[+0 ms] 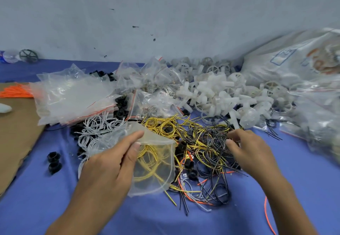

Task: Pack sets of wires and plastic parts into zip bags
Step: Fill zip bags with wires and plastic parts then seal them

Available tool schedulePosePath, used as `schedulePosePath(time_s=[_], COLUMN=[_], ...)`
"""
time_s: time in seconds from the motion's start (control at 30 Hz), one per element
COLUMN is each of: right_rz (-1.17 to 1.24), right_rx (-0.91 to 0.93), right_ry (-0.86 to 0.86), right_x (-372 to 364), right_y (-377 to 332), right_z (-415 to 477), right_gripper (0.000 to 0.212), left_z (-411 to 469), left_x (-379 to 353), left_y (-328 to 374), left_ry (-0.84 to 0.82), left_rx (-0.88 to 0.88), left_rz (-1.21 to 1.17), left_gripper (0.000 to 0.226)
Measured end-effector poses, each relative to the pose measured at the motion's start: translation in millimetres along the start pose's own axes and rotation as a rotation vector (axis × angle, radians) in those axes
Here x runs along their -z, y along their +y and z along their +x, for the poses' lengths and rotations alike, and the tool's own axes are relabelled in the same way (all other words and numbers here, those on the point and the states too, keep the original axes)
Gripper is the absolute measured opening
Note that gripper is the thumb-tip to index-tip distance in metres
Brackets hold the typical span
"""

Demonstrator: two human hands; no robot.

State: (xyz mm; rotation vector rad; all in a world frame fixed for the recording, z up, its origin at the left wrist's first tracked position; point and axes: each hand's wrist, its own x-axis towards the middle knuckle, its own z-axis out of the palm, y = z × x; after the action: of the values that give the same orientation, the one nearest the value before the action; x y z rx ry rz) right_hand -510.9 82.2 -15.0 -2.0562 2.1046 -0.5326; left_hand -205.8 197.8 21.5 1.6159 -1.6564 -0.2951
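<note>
My left hand [112,163] pinches the rim of a clear zip bag [156,172] between thumb and fingers, holding its mouth wide; yellow wire shows through it. My right hand [246,150] reaches into a tangle of black wires [207,140], fingertips curled among the strands; whether a wire is pinched is hidden. Yellow wire coils [165,126] lie just beyond the bag, white wire coils [97,126] to its left. White plastic parts [220,91] are heaped behind the wires.
A stack of empty zip bags [73,96] lies at left, next to brown cardboard [16,135] and orange wires [14,91]. Black plastic rings [54,162] sit on the blue cloth [303,170]. Large filled bags [294,63] crowd the right, with a wall behind.
</note>
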Motion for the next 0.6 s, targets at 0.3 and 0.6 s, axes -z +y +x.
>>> schedulePosePath(time_s=[0.3,0.6], right_rz=[-0.032,0.508], right_rx=[-0.074,-0.141], right_ry=[-0.086,0.253], right_x=[-32,10], right_y=[43,44], right_z=[16,15], right_gripper=[0.011,0.016], left_z=[-2,-3], left_x=[1,1], left_y=[6,7], left_ry=[-0.009,-0.001], left_rx=[0.000,-0.012], left_rz=[-0.024,-0.007], left_gripper=[0.034,0.034])
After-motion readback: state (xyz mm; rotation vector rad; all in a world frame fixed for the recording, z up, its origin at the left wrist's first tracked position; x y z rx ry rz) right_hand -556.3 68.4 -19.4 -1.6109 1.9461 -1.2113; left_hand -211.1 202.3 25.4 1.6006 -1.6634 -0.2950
